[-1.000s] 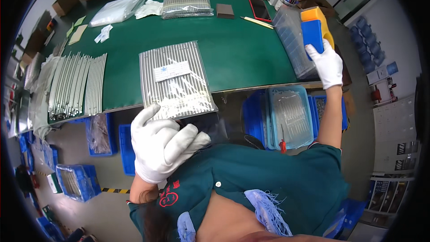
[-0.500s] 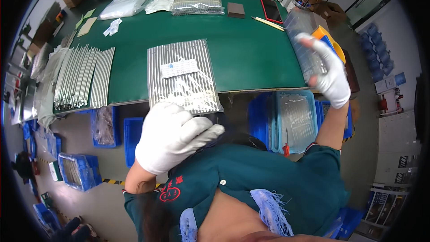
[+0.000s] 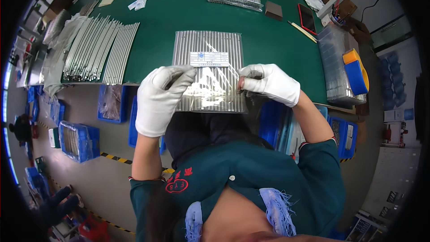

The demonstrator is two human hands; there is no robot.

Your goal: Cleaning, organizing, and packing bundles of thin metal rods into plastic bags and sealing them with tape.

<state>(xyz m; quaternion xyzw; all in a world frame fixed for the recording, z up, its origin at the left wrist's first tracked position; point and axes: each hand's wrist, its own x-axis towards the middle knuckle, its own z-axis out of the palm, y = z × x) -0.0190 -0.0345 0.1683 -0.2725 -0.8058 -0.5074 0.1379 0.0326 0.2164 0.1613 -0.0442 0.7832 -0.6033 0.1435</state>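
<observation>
- Far left: we see loose metal rods (image 3: pixel 96 49) fanned on the green table (image 3: pixel 277 40), with blue bins (image 3: pixel 78 141) on the floor below.
- Left hand (image 3: pixel 161 98), in a white glove: our fingers are closed on the left edge of a clear bag (image 3: pixel 210 87).
- Centre: the bag lies over the near end of a flat pack of rods (image 3: pixel 208 56), which rests at the table's front edge and bears a white label.
- Right hand (image 3: pixel 268 83), gloved: our fingertips pinch the bag's right edge.
- Right: a stack of clear trays (image 3: pixel 338 67) stands near a blue-and-orange tape dispenser (image 3: pixel 356 69).
</observation>
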